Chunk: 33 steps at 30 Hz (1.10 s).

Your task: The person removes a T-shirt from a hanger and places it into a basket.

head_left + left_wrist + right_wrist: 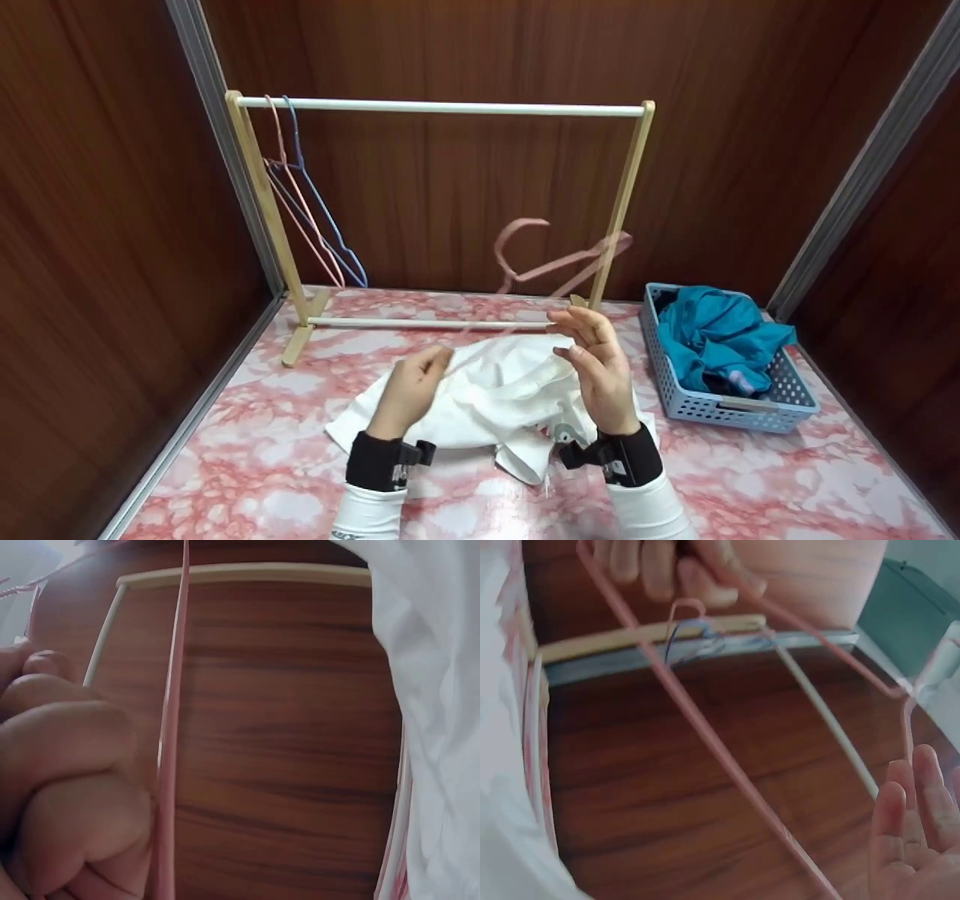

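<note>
My left hand (416,382) grips one end of a pink clothes hanger (559,262), which blurs as it slants up to the right, its hook uppermost. The hanger's long bar (171,727) runs beside the curled fingers in the left wrist view. My right hand (604,375) is raised with loosely bent, spread fingers and holds nothing. In the right wrist view its fingertips overlap the lower end of the hanger's hook (907,720). Below both hands a crumpled white garment (480,405) with a small grey print lies on the table.
A rack with a white top rail (450,107) and wooden posts stands behind. On its left end hang a pink hanger (281,142) and a blue hanger (296,139). To the right is a light blue basket (675,401) with teal cloth (712,330). Brown walls surround the pink-and-white tabletop (240,450).
</note>
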Available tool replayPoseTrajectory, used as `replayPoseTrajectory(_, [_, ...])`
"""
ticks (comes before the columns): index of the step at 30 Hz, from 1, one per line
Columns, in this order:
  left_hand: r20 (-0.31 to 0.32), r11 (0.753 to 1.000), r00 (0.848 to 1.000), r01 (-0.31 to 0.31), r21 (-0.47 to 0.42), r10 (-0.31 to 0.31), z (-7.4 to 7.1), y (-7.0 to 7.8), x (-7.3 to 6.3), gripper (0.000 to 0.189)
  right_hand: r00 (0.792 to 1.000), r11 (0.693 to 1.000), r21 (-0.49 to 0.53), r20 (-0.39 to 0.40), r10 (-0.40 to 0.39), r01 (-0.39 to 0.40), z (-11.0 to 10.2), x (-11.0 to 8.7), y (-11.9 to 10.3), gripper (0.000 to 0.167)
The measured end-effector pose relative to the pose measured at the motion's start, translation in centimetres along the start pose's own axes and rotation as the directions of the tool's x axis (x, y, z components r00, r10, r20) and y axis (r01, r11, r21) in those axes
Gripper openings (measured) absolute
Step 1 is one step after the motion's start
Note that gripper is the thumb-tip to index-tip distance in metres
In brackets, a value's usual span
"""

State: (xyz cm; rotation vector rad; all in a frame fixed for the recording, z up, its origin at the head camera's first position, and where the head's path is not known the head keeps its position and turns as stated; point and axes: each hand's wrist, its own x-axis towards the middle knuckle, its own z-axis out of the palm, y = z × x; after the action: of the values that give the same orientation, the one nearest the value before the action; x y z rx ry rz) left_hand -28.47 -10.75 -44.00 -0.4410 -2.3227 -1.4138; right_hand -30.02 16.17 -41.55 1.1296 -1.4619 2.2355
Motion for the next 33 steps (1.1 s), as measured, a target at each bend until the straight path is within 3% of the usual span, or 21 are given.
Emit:
replayPoseTrajectory(4, [-0.127, 0.997, 0.989, 0.075, 0.002, -0.074, -0.6, -0.5, 0.2, 0.044, 0.999, 0.985, -0.175, -0.035, -0.006, 0.000, -0.7, 0.2, 0.7, 0.049])
replayPoseTrajectory(6, [-0.193, 0.996, 0.977, 0.088, -0.020, -0.090, -0.7, -0.7, 0.3, 0.043, 0.998, 0.953, -0.303, -0.055, -0.001, -0.016, -1.0, 0.2, 1.2, 0.054])
replayPoseTrajectory(12, [-0.352, 0.987, 0.923, 0.124, -0.105, -0.154, -0.6, -0.6, 0.5, 0.032, 0.993, 0.755, -0.647, -0.095, 0.065, -0.111, -1.8, 0.3, 2.4, 0.075])
replayPoseTrajectory(16, [-0.413, 0.980, 0.893, 0.125, -0.153, -0.179, -0.4, -0.3, 0.7, 0.026, 0.993, 0.639, -0.761, -0.061, 0.103, -0.113, -2.7, 0.2, 3.5, 0.095])
replayPoseTrajectory(20, [-0.447, 0.977, 0.877, 0.104, -0.185, -0.178, -0.3, 0.2, 1.3, 0.022, 0.983, 0.547, -0.828, -0.024, 0.182, -0.122, -3.7, 0.1, 5.0, 0.113])
replayPoseTrajectory(24, [-0.443, 0.968, 0.877, 0.080, -0.240, -0.183, -0.5, 1.4, 2.6, 0.025, 0.946, 0.443, -0.877, -0.038, 0.323, -0.186, -4.1, 0.2, 6.6, 0.126])
replayPoseTrajectory(28, [-0.376, 0.903, 0.898, 0.051, -0.427, -0.228, -1.0, 2.9, 4.2, 0.030, 0.879, 0.320, -0.914, -0.076, 0.471, -0.251, -4.4, 0.3, 8.0, 0.134])
replayPoseTrajectory(31, [-0.337, 0.852, 0.904, 0.053, -0.520, -0.262, -1.6, 3.7, 5.4, 0.028, 0.829, 0.245, -0.934, -0.084, 0.553, -0.258, -4.4, 0.3, 8.8, 0.137])
replayPoseTrajectory(33, [-0.324, 0.848, 0.904, 0.074, -0.524, -0.279, -2.2, 4.1, 6.3, 0.025, 0.799, 0.201, -0.947, -0.086, 0.595, -0.252, -4.4, 0.3, 9.3, 0.139])
